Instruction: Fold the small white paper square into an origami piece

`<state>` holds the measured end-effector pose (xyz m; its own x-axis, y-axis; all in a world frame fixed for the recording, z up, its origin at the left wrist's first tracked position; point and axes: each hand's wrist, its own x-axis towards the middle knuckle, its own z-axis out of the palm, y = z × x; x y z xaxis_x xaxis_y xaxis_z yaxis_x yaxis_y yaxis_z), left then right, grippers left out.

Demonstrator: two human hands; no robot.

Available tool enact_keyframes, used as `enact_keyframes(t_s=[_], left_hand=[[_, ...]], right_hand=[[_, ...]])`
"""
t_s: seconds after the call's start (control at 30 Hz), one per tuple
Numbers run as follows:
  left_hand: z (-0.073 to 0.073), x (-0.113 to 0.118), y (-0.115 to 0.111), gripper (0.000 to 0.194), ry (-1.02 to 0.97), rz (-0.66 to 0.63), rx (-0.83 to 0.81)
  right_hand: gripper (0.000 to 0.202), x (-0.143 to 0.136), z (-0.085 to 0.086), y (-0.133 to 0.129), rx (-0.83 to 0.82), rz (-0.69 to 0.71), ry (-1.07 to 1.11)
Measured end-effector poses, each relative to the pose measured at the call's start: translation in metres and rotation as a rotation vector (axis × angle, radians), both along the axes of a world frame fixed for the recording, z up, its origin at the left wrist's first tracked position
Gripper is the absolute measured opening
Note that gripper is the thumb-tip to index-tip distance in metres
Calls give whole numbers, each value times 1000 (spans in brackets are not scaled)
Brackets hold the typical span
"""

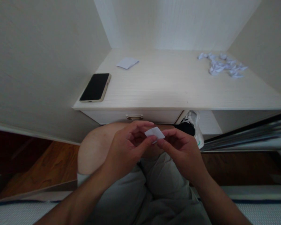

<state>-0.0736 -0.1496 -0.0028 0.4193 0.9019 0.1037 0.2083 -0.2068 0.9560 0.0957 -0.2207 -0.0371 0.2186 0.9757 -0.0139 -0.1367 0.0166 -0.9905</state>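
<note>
A small piece of white paper (155, 132) is held between both hands above my lap. The thumb and fingers of my left hand (131, 142) pinch its left and lower side. At its right corner, my right hand (181, 147) grips it between thumb and index finger. On the white desk (152, 90) beyond, a folded white paper (127, 62) lies at the back left, and several crumpled or twisted paper pieces (221, 65) lie in a loose pile at the back right.
A phone (96, 87) with a dark screen rests at the desk's left front corner. Below the desk edge is a drawer with a metal handle (134, 117). A white shoe (196, 126) shows under the desk at the right. Walls enclose the desk.
</note>
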Motion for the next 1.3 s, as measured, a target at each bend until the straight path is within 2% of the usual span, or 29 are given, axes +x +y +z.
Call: enact_keyframes(t_s=[0.1, 0.27, 0.43, 0.63, 0.73, 0.87, 1.03, 1.17, 1.3], left_hand=[[2, 1, -2, 33, 35, 25, 3], [2, 0, -2, 25, 57, 51, -38], [-5, -1, 0, 23, -30, 33, -141], [-17, -3, 0, 19, -146, 28, -247], [-17, -4, 0, 19, -150, 2, -281], [-11, -4, -1, 20, -55, -28, -187], [-9, 2, -7, 17, -95, 81, -147], [-14, 6, -10, 23, -165, 167, -220], [-12, 4, -8, 22, -172, 85, -288]], right_hand=[[17, -3, -1, 0, -10, 28, 16], [17, -9, -5, 1, -33, 1, 52], [20, -12, -4, 2, -51, 10, 119], [16, -18, -2, 4, -73, -47, 104], [18, -20, -2, 4, -80, -9, 140], [29, -18, -2, 3, -88, 46, 150], [23, -21, -1, 3, -81, 28, 165], [22, -33, -2, 5, -60, 43, 243], [31, -35, -3, 4, -41, 142, 182]])
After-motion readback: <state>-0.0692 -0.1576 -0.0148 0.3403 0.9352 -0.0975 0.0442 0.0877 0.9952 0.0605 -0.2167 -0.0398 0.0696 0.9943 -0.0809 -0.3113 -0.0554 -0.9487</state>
